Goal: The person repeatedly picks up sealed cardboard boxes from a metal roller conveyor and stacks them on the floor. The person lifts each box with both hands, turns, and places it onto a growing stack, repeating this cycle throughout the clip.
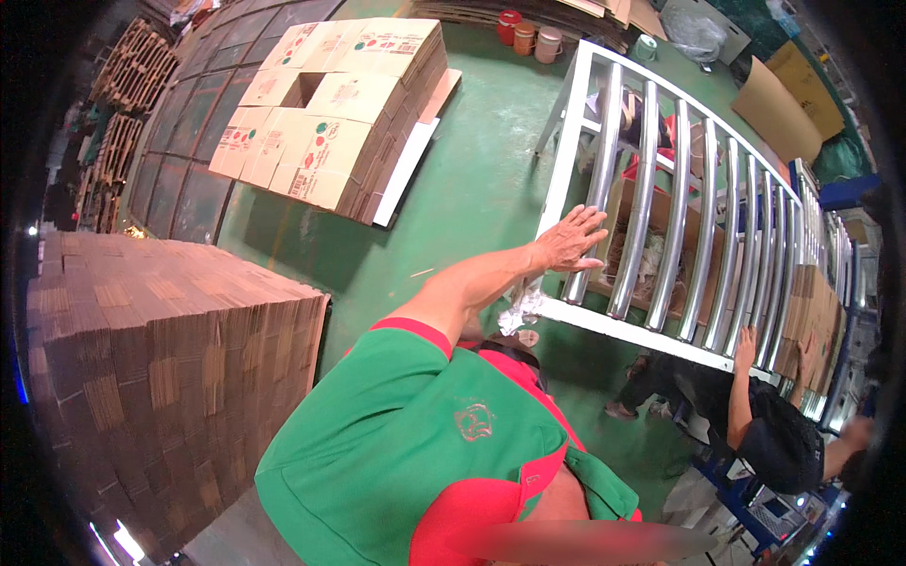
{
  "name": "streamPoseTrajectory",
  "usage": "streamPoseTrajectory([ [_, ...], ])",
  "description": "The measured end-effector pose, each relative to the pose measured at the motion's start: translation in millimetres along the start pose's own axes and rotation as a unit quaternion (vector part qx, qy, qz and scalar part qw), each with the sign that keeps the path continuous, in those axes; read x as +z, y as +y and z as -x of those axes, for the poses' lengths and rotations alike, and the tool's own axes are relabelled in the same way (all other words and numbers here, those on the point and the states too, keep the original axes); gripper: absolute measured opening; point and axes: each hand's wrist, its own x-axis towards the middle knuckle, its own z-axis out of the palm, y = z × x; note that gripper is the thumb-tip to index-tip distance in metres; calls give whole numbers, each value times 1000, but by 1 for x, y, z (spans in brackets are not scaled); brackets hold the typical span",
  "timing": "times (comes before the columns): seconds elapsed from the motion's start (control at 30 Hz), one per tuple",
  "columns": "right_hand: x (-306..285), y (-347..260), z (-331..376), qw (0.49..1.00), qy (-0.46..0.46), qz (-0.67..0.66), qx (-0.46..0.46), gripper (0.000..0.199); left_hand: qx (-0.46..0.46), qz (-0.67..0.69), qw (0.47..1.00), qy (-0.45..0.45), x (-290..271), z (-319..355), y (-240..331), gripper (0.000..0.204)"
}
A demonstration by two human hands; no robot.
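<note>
My left hand point(570, 241) reaches out with its palm down and its fingers stretched apart. It rests on the first metal roller point(602, 179) of a white-framed roller conveyor point(661, 344), near the frame's left end. Nothing is held in it. My left arm, in a green sleeve point(377, 387) with a red cuff, crosses in front of my body. Just below the wrist, a crumpled white wad point(521, 309) hangs at the conveyor's corner. Through the rollers shows a cardboard box point(694, 236) with pale loose material inside. My right hand is out of view.
A co-worker in black point(774, 443) has hands by flat cardboard point(810, 321) at the conveyor's right end. A tall stack of brown cardboard point(179, 377) stands at left. Printed flattened cartons point(330, 104) lie piled on a low pallet. Several buckets point(547, 44) stand at the back.
</note>
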Motion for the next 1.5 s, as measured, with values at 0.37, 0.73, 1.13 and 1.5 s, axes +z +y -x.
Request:
streamPoseTrajectory([
  [0.37,158,-93,-20,838,211,490,-115,57,6,44,999,6,1,6,-6,72],
  [0.73,485,20,172,721,42,679,-136,55,-4,113,993,20,-1,7,-9,69],
  [1.13,569,241,351,789,-178,583,79,54,-2,120,991,56,6,5,-11,62],
  [1.5,521,200,317,825,-236,514,-2,57,-20,86,995,50,2,0,-7,62],
])
